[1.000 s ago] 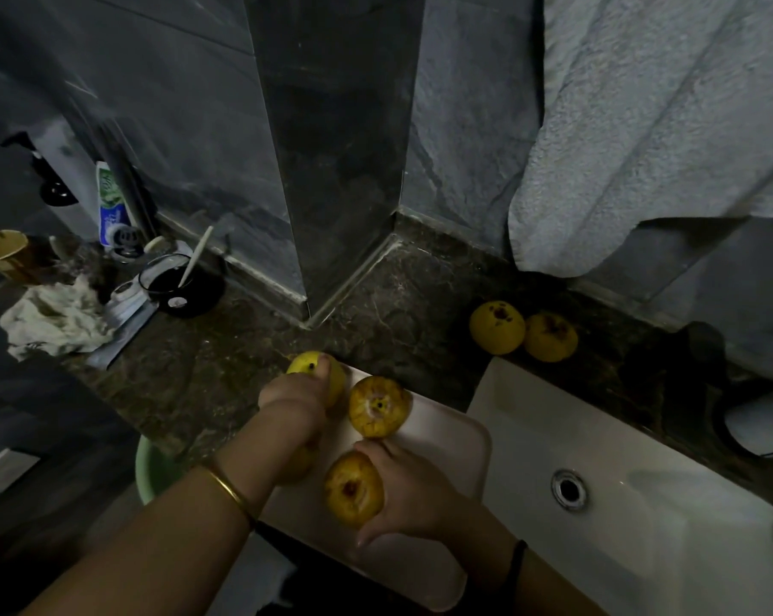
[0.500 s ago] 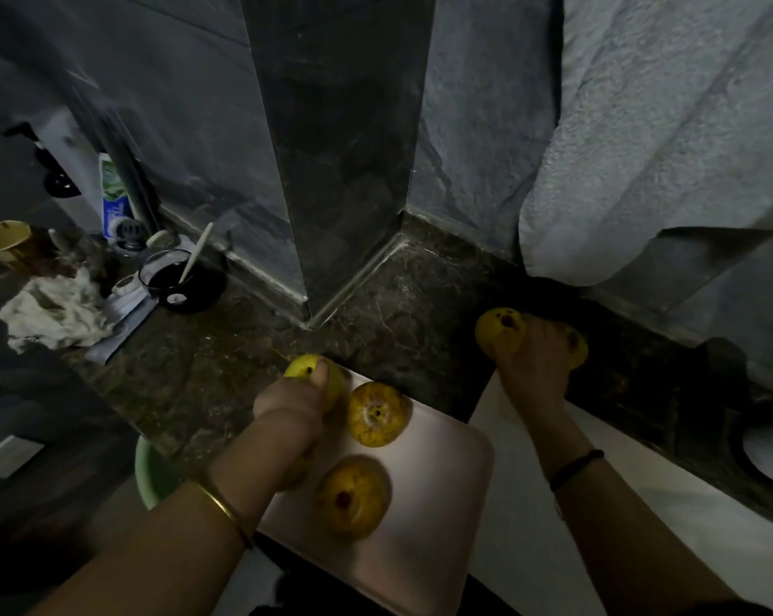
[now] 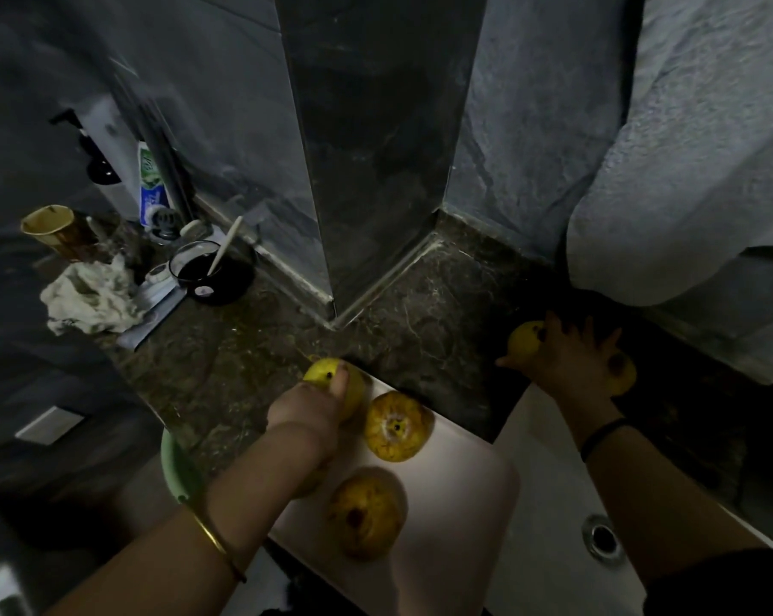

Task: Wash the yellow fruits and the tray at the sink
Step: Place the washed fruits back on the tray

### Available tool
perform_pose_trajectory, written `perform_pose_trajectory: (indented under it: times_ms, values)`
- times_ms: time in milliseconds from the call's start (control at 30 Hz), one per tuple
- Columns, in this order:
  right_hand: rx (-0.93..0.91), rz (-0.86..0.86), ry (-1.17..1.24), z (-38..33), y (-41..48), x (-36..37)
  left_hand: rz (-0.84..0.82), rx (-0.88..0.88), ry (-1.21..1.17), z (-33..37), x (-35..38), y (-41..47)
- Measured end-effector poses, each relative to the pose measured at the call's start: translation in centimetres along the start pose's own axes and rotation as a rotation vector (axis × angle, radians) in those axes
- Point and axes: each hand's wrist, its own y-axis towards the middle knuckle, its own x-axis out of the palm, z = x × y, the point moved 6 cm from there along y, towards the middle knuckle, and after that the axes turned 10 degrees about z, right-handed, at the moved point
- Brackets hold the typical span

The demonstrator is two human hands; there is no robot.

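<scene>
Looking at a smooth pale tray (image 3: 460,495) with rounded corners, just left of the glossy white sink (image 3: 549,504), carrying two dimpled yellow fruits (image 3: 396,426), loose. Gripping a third fruit (image 3: 327,375) at its far corner with the left hand (image 3: 307,409), thumb curled on top. Spreading the right hand (image 3: 567,364) flat-fingered over two more fruits (image 3: 524,342) on the dark marbled counter (image 3: 420,331).

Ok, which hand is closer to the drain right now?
Right. The right hand rests on the counter fruits just behind the sink that holds the drain. The left hand grips a tray fruit, with the tray between it and the sink.
</scene>
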Motion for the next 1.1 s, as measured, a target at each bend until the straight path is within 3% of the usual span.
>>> perform_pose_trajectory:
  times_ms: [333, 867, 1100]
  values:
    - [0.016, -0.062, 0.077, -0.4, 0.9, 0.2, -0.023, -0.013, 0.0, 0.0, -0.1, -0.2]
    - [-0.156, 0.04, 0.139, -2.8, -0.1, 0.4, -0.021, -0.01, 0.012, 0.0, -0.4, -0.6]
    - [-0.063, 0.135, 0.437, -1.7, -2.1, 0.3, -0.02, -0.01, 0.022, 0.0, -0.4, -0.6]
